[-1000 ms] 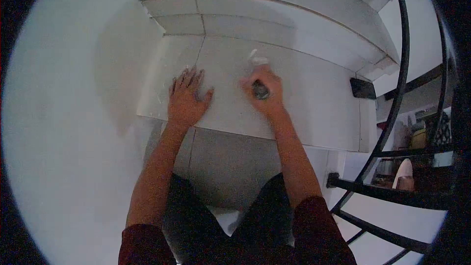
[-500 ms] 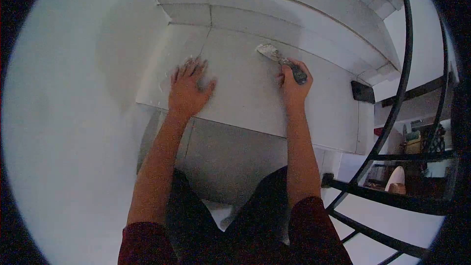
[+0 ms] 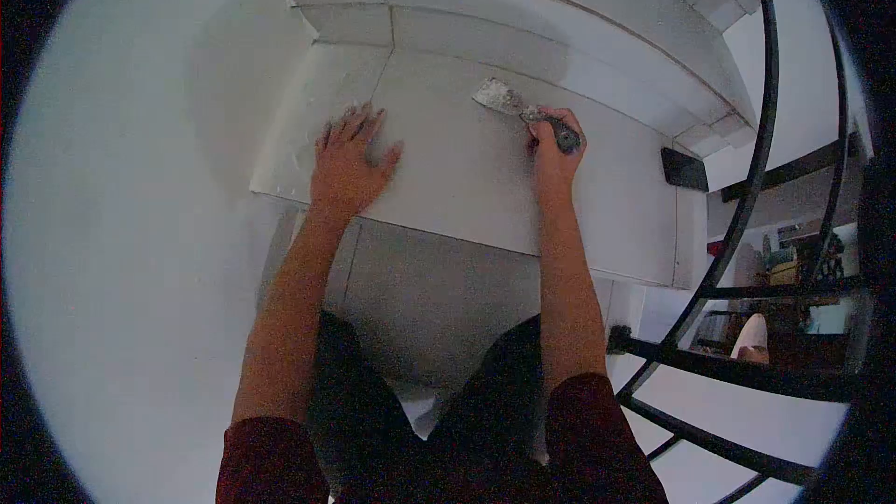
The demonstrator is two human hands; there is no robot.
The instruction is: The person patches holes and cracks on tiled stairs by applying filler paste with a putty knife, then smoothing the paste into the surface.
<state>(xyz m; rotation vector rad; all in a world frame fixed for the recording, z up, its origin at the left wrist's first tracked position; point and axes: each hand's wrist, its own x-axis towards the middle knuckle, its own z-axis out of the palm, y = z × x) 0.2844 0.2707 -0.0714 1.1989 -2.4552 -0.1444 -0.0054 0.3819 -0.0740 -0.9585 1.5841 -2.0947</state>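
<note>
My right hand [image 3: 559, 140] grips the dark handle of a putty knife [image 3: 502, 98], its blade pointing left and smeared with whitish material. The blade is low over the pale tiled stair tread [image 3: 457, 163], close to the joint at the foot of the riser. On the left part of the same tread, my left hand [image 3: 347, 163] lies palm down with fingers spread. Its fingertips are near a thin dark tile joint [image 3: 381, 79], and whitish marks show on the tile beside it.
Higher steps [image 3: 485, 14] rise in front of me. A white wall [image 3: 121, 224] runs along the left. At the tread's right end sits a flat black object [image 3: 684, 169], beside the curved black metal railing [image 3: 767, 93]. Household things, partly in shadow, show beyond the bars.
The putty knife has shifted slightly left, and its blade has turned to show more of its smeared face. My left hand stays spread on the tread; the whole view has moved slightly.
</note>
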